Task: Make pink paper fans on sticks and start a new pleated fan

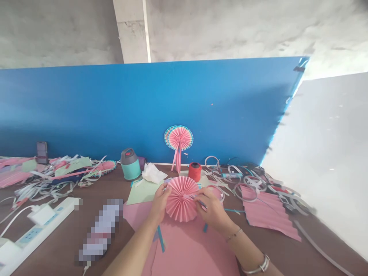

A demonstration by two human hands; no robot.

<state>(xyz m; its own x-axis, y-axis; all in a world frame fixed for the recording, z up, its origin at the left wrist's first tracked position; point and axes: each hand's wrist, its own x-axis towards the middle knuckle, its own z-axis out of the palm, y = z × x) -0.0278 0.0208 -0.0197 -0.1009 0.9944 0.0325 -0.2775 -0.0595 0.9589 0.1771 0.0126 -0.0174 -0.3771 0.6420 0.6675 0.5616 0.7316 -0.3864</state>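
Pink paper fan (182, 211), pleated into a full round, was what I saw at the middle of my head view, held up by both hands over a pink sheet (195, 249) on the brown table (258, 255). The left hand (158, 202) had its thumb and fingers pinching the fan's left rim. The right hand (212, 209) was at the other side with its fingers bent and drawn close together near the hub; a thin bluish thing showed among them, but I could not tell how firmly they gripped it. Just beyond the fan I saw a red spool (194, 172), a crumpled white tissue (153, 173) and a green sheet (140, 193). Behind those, a second round fan (180, 138) with hanging strips stood against the blue wall (115, 103), and a turquoise container (130, 166) with a dark top was to its left. Farther out, I had a ridged pink sheet (267, 212) on the right and, on the left, a white power strip (37, 230) near a heap of paper scraps (54, 184)
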